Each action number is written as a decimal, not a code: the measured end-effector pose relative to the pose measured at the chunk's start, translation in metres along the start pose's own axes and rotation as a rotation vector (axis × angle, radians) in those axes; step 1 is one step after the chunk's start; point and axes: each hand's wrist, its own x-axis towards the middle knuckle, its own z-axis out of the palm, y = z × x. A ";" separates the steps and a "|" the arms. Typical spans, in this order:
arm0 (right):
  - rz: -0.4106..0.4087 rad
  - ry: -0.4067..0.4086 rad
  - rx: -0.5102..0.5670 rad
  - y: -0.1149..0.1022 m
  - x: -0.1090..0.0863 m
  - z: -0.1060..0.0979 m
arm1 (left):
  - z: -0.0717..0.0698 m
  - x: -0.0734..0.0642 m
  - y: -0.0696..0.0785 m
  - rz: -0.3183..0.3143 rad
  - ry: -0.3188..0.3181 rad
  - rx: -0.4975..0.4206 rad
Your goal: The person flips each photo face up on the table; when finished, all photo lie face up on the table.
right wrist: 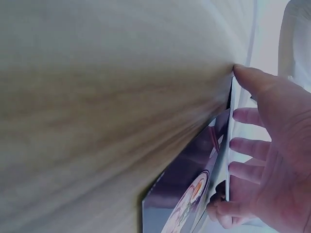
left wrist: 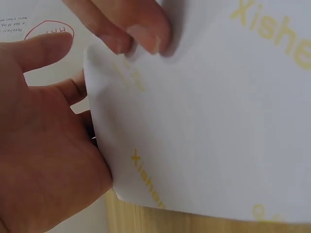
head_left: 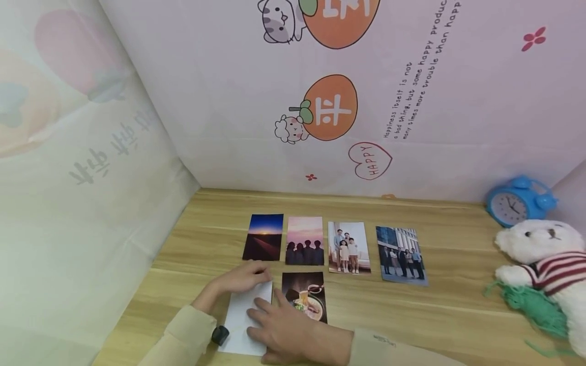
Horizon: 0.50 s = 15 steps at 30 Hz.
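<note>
A photo print (head_left: 249, 310) lies with its white back up at the front left of the table; yellow lettering shows on it in the left wrist view. My left hand (head_left: 244, 277) is at its far edge, fingers curled round behind the sheet in the left wrist view, thumb (left wrist: 48, 53) apart from it. My right hand (head_left: 286, 325) reaches across from the right, its spread fingers resting on the white back. In the right wrist view the right thumb (right wrist: 252, 80) touches the sheet's end. A noodle-bowl photo (head_left: 304, 292) lies beside it, partly covered by my right hand.
Behind stand in a row a sunset-road photo (head_left: 263, 237), a silhouettes photo (head_left: 304, 241), a family photo (head_left: 349, 247) and a business-group photo (head_left: 402, 255). To the right are a blue alarm clock (head_left: 515, 203), a white teddy bear (head_left: 549, 244) and green yarn (head_left: 535, 307).
</note>
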 end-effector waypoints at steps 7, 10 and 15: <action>-0.061 0.062 0.023 0.003 -0.002 -0.002 | -0.001 -0.001 0.001 -0.062 0.016 -0.038; -0.099 0.098 0.024 0.002 -0.002 -0.002 | -0.001 -0.002 -0.001 -0.047 0.033 -0.052; -0.124 0.196 0.000 0.001 -0.001 -0.003 | -0.003 -0.004 -0.002 -0.010 0.078 -0.089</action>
